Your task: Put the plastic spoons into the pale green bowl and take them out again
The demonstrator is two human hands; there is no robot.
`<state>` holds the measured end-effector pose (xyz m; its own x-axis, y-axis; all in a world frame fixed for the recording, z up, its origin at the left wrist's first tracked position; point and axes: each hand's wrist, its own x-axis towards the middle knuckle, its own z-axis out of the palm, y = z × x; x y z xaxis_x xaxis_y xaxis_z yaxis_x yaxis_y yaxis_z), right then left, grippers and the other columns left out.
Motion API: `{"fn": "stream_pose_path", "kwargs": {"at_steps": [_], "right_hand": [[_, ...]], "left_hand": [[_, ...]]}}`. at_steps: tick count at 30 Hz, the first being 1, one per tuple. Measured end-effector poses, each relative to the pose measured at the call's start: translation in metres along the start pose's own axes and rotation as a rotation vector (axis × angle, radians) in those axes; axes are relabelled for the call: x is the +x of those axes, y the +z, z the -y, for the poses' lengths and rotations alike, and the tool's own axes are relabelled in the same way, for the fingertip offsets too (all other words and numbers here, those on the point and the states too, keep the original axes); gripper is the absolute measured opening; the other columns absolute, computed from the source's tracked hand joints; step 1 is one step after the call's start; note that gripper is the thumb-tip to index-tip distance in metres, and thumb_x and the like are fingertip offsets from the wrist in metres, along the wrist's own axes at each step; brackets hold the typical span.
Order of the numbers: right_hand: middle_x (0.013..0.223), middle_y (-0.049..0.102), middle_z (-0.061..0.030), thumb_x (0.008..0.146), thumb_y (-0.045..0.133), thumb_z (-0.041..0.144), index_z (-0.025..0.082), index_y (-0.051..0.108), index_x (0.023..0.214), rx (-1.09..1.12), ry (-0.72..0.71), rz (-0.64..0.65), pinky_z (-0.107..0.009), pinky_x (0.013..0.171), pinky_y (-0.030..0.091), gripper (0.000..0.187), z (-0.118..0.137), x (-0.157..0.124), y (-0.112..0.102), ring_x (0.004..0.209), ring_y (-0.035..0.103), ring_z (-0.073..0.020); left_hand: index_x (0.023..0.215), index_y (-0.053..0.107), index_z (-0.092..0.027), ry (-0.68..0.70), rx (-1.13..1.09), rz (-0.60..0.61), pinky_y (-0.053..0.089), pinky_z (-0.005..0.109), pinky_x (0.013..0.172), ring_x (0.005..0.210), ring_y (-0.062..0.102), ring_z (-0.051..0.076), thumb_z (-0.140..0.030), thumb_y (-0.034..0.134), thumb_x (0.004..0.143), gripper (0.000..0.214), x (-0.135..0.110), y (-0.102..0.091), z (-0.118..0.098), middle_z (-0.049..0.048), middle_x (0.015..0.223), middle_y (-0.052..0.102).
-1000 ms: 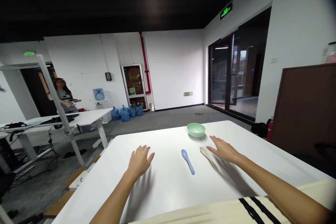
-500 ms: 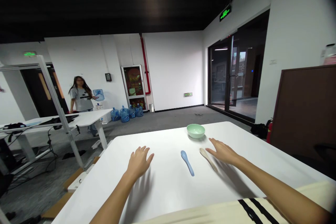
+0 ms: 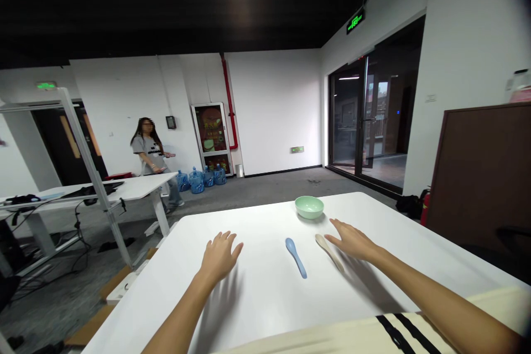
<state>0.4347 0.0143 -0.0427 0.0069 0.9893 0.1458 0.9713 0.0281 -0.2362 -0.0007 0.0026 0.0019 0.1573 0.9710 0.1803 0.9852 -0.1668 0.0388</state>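
My left hand (image 3: 220, 254) hovers over the left part of the white table (image 3: 265, 298), fingers spread and holding nothing. My right hand (image 3: 352, 239) is also open and empty, just right of a beige spoon (image 3: 329, 252); whether its thumb touches the spoon I cannot tell. Between my hands, nearer the right one, lies a blue spoon (image 3: 296, 258), with its bowl end pointing away from me. Behind both spoons, close to the far table edge, stands a light green bowl (image 3: 309, 208), upright.
Another white table (image 3: 141, 185) with a metal frame and cables stands at the left. A person (image 3: 149, 146) walks behind it, near several blue water jugs (image 3: 197, 181). Cardboard (image 3: 89, 327) lies on the floor beside my table; a brown cabinet (image 3: 485, 177) is at the right.
The person in the background has moved to the right, now in front of the water dispenser. My hands, the spoons and the bowl have stayed in place.
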Motion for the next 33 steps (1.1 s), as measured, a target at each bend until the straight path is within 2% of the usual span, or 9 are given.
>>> {"fn": "stream_pose_path", "kwargs": {"at_steps": [12, 33], "right_hand": [[0.166, 0.045, -0.0195, 0.099, 0.041, 0.059, 0.008, 0.039, 0.164, 0.003, -0.007, 0.018, -0.045, 0.123, 0.038, 0.083, 0.0032, -0.0032, -0.006, 0.153, 0.043, -0.0343], [0.165, 0.045, -0.02, 0.099, 0.042, 0.059, 0.007, 0.038, 0.164, -0.004, 0.001, 0.021, -0.045, 0.122, 0.039, 0.084, 0.0001, -0.0009, -0.0025, 0.152, 0.046, -0.0337]], "left_hand": [[0.147, 0.06, -0.02, 0.002, -0.019, -0.01, 0.04, 0.054, 0.119, 0.153, 0.043, 0.036, -0.049, 0.036, 0.105, 0.056, 0.0018, 0.0023, 0.0006, 0.0145, 0.16, 0.055], [0.148, 0.059, -0.019, -0.001, -0.011, -0.001, 0.039, 0.054, 0.12, 0.154, 0.042, 0.036, -0.049, 0.036, 0.106, 0.057, 0.002, 0.0022, 0.0, 0.0142, 0.161, 0.054]]}}
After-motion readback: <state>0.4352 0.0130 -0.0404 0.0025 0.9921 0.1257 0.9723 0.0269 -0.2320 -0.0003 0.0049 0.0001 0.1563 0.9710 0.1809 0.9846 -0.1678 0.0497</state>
